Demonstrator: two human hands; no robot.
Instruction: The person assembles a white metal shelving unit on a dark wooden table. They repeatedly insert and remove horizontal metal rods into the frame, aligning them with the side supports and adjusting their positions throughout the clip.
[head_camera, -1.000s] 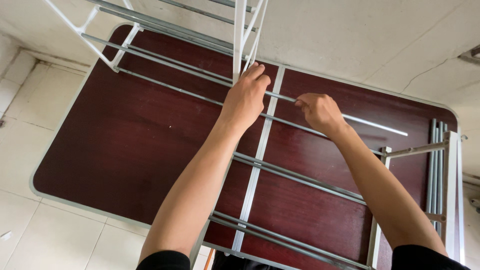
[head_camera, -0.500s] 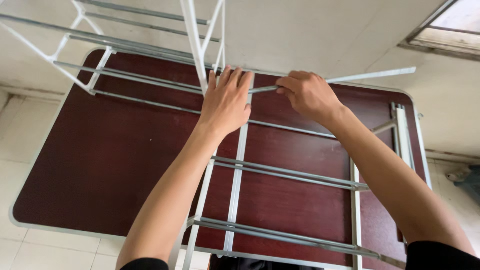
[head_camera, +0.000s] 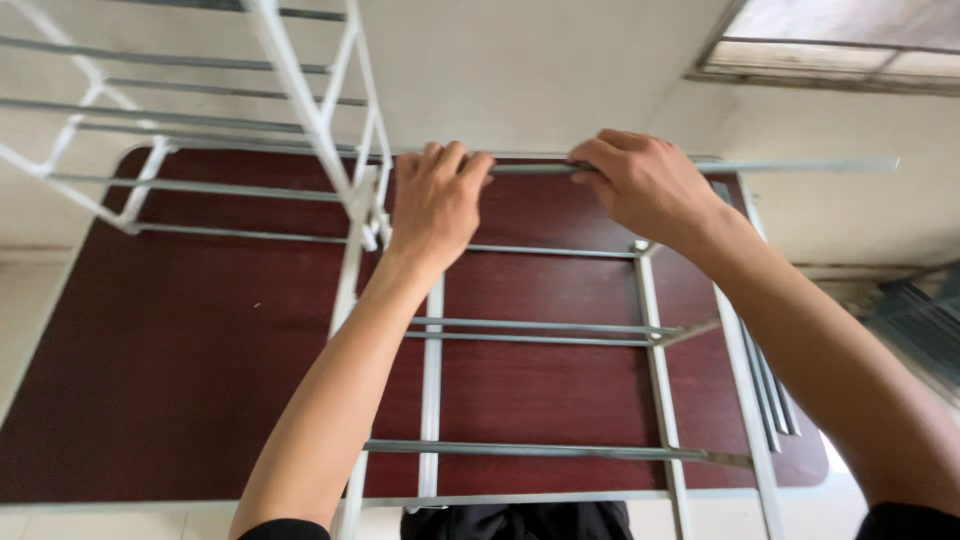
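A white metal drying rack frame (head_camera: 648, 330) with grey rails stands over a dark red folding table (head_camera: 180, 340). My left hand (head_camera: 432, 205) rests on the frame's upright bar near the middle, fingers curled over its top. My right hand (head_camera: 640, 185) grips a loose grey metal rod (head_camera: 800, 165) that runs level from my left hand's fingertips out to the right. The rod's left end is hidden behind my left hand.
The rack's raised wing (head_camera: 150, 150) with several rails fills the upper left. More loose rods (head_camera: 775, 395) lie along the table's right edge. A pale wall and a window ledge (head_camera: 830, 60) lie beyond; pale floor tiles show at left.
The view has tilted up and swung right. My right hand has raised the rod to level, and my left hand has shifted slightly left along the frame.
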